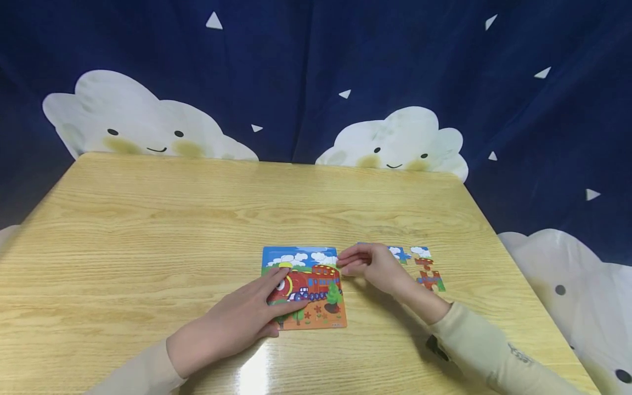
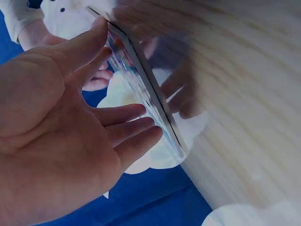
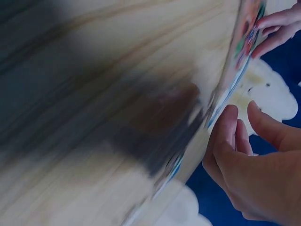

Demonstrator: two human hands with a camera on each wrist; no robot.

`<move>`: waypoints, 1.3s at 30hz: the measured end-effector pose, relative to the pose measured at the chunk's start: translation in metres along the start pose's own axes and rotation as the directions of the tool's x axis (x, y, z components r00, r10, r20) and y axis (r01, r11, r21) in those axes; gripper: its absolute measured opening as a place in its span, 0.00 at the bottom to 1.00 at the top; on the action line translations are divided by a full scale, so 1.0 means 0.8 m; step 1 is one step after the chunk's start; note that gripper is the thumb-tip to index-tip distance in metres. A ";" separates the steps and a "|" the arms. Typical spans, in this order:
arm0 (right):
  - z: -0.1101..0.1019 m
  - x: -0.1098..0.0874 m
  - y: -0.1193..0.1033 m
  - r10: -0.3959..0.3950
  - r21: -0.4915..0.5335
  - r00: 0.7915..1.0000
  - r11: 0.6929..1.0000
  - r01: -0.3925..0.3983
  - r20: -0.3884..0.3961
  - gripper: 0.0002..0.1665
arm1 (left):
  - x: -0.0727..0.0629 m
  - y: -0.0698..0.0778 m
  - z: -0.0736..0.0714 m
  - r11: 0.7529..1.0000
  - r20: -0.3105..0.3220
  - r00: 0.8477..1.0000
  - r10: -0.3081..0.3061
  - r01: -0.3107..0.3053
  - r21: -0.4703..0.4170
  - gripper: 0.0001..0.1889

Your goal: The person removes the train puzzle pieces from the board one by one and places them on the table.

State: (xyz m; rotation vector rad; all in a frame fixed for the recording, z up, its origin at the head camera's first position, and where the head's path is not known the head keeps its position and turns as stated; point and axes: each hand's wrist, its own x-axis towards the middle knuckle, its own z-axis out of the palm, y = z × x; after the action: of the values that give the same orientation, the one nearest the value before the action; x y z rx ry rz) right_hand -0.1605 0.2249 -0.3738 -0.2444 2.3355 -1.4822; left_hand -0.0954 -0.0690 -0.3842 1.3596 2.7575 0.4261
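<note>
A jigsaw puzzle (image 1: 316, 321) in a flat square board, with a red train, blue sky and clouds, lies on the table. My left hand (image 1: 237, 318) rests across its left side with fairly straight fingers; the thumb is by the near edge. In the left wrist view that hand (image 2: 70, 113) is spread along the board (image 2: 155, 101). At the puzzle's upper right edge is my right hand (image 1: 377, 267), its fingers slightly bent. The right wrist view shows a gap between thumb and fingers of this hand (image 3: 258, 160), with no piece visible there.
Loose puzzle pieces (image 1: 432, 281) lie on the table to the right, some partly hidden behind the right hand and forearm. The wooden table (image 1: 163, 230) reaches back to a dark blue curtain (image 1: 276, 66) printed with white clouds.
</note>
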 end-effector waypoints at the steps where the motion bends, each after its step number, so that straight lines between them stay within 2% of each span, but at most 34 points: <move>1: 0.006 0.004 -0.003 -0.003 0.007 1.000 1.000 0.003 0.018 0.16 | -0.002 -0.001 0.000 1.000 -0.006 1.000 0.000 0.000 0.009 0.30; 9: 0.042 0.020 -0.019 0.050 0.041 0.995 0.998 -0.053 0.082 0.13 | -0.007 -0.004 0.006 0.999 -0.059 0.998 0.021 -0.019 0.036 0.27; 14: 0.049 0.023 -0.023 0.071 0.035 0.994 0.997 -0.074 0.077 0.12 | -0.008 -0.003 0.006 0.998 -0.092 0.995 0.033 -0.028 0.055 0.25; 19: 0.052 0.025 -0.024 0.076 0.044 0.995 0.996 -0.078 0.061 0.12 | -0.007 -0.002 0.005 0.998 -0.088 0.996 0.031 -0.026 0.058 0.26; 23: 0.059 0.027 -0.024 0.074 0.045 0.997 0.996 -0.075 0.036 0.17 | -0.006 -0.001 0.005 0.998 -0.076 0.997 0.021 -0.017 0.053 0.27; 28: 0.071 0.028 -0.025 -0.014 -0.059 0.999 0.998 0.016 0.028 0.20 | -0.005 0.000 0.004 0.999 -0.058 0.998 0.010 -0.007 0.047 0.28; 33: 0.082 0.025 -0.027 -0.110 -0.207 0.994 0.972 0.110 0.009 0.20 | -0.004 0.000 0.003 0.996 -0.055 0.998 0.018 -0.013 0.083 0.28; 39: 0.085 0.023 -0.026 -0.168 -0.267 0.986 0.949 0.167 0.019 0.20 | -0.004 -0.002 0.005 0.994 -0.065 0.997 0.030 -0.023 0.109 0.28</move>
State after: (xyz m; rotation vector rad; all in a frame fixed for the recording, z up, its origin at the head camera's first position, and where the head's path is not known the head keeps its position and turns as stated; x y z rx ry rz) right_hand -0.1519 0.1530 -0.3850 -0.5222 2.5715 -1.2321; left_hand -0.0940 -0.0713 -0.3890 1.4325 2.8580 0.3338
